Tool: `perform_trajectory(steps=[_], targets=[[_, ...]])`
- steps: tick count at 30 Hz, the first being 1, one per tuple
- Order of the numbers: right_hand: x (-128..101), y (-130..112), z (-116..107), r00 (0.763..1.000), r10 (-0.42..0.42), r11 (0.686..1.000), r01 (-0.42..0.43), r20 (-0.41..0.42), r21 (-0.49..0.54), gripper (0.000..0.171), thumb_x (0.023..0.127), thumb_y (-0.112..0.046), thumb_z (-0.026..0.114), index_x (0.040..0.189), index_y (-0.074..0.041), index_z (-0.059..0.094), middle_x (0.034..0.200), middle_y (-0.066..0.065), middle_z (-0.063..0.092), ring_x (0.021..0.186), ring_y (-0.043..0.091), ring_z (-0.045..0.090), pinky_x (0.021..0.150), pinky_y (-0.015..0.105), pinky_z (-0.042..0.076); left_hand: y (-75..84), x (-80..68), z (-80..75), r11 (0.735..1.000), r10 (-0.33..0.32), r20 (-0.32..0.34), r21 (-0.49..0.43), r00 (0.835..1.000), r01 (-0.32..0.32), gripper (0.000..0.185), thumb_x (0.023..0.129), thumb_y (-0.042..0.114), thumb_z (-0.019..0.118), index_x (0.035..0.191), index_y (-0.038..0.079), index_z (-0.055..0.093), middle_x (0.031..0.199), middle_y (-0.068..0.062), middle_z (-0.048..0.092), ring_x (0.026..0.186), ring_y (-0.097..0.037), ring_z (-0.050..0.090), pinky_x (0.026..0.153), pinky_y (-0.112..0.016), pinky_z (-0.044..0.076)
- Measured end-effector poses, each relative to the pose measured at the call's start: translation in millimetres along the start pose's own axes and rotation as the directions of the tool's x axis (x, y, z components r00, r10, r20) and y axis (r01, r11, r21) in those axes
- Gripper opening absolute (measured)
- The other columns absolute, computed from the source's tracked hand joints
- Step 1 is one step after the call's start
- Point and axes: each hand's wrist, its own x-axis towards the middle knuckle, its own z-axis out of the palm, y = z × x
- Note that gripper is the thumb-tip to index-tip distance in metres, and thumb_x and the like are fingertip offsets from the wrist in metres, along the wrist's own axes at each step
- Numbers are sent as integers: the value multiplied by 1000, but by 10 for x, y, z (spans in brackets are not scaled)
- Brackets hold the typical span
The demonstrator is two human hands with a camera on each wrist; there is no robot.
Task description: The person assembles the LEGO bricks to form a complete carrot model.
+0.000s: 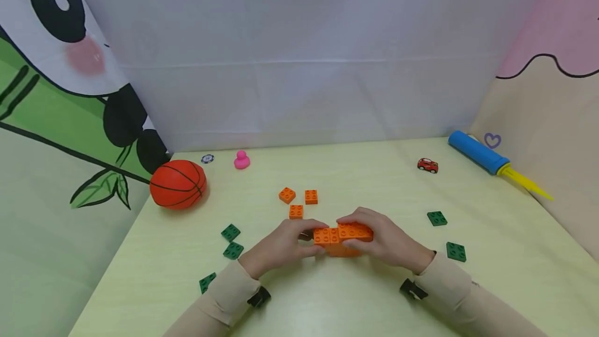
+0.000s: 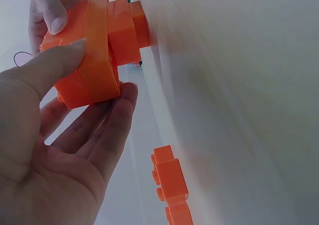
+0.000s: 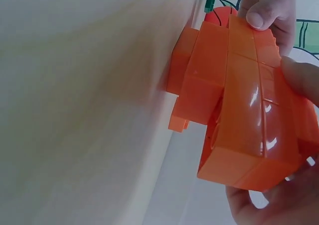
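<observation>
Both hands hold one stacked structure of orange toy building bricks (image 1: 324,236) close over the table near its middle. At its left end my left hand (image 1: 285,243) grips with the thumb on the near side and fingers behind. The right hand (image 1: 386,238) grips the other end, around a studded brick (image 1: 354,231) on the top layer. In the left wrist view, the orange structure (image 2: 97,51) steps inward toward its base. From the right wrist, the same structure (image 3: 244,100) shows a wide upper part over narrower lower bricks.
Loose orange bricks (image 1: 296,211) lie just beyond the hands. Green bricks (image 1: 233,250) are at left, with more green bricks (image 1: 456,251) at right. Farther back are a basketball (image 1: 178,184), chip (image 1: 207,158), pink duck (image 1: 242,160), red toy car (image 1: 428,165) and blue-yellow pump (image 1: 479,153).
</observation>
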Motion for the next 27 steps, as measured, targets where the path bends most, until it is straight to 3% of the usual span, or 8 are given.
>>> perform_trajectory(steps=[6, 12, 16, 19, 23, 27], targets=[[16, 3, -11, 999, 41, 999, -41, 33, -6, 43, 93, -37, 70, 133, -20, 63, 113, -12, 61, 98, 10, 58, 90, 30, 52, -13, -2, 0, 1000, 5, -6, 6, 1000, -5, 44, 91, 35, 74, 133, 27, 63, 124, 16, 64, 106, -4, 61, 97, -31, 51], [-30, 35, -196, 983, 141, 988, -132, 120, -80, 63, 90, -45, 72, 144, -21, 52, 132, -3, 59, 115, 17, 56, 100, 46, 49, 7, -11, -30, 1000, 4, 12, 25, 1000, -4, 50, 90, 38, 75, 136, 25, 61, 128, 13, 62, 109, -8, 60, 98, -33, 51], [-61, 81, -299, 970, 190, 978, -172, 154, -122, 61, 88, -46, 74, 139, -19, 56, 131, -4, 60, 114, 19, 55, 102, 51, 46, 24, -34, -183, 1000, 4, 20, 20, 1000, -4, 64, 86, 36, 79, 143, 22, 54, 138, 6, 58, 123, -19, 55, 104, -43, 46], [-59, 101, -309, 965, 191, 978, -171, 178, -121, 54, 88, -47, 73, 133, -20, 59, 127, -8, 61, 112, 17, 55, 102, 50, 46, -1, 2, -319, 997, -6, -40, 81, 999, 10, 60, 87, 23, 79, 142, 17, 55, 140, -1, 56, 128, -27, 51, 107, -49, 43], [-60, 108, -296, 965, 189, 979, -170, 182, -114, 47, 89, -45, 73, 128, -21, 62, 120, -12, 62, 106, 14, 56, 99, 46, 49, -92, 165, -387, 956, -40, -120, 284, 992, 73, 48, 89, 9, 72, 136, 11, 60, 137, -7, 58, 127, -31, 52, 107, -48, 44], [-51, 102, -296, 966, 188, 978, -168, 178, -123, 45, 89, -44, 73, 127, -21, 63, 117, -14, 62, 103, 12, 56, 96, 44, 50, -191, 317, -362, 902, -112, -126, 403, 986, 154, 44, 90, 8, 70, 134, 10, 62, 134, -9, 61, 126, -30, 54, 108, -45, 44]])
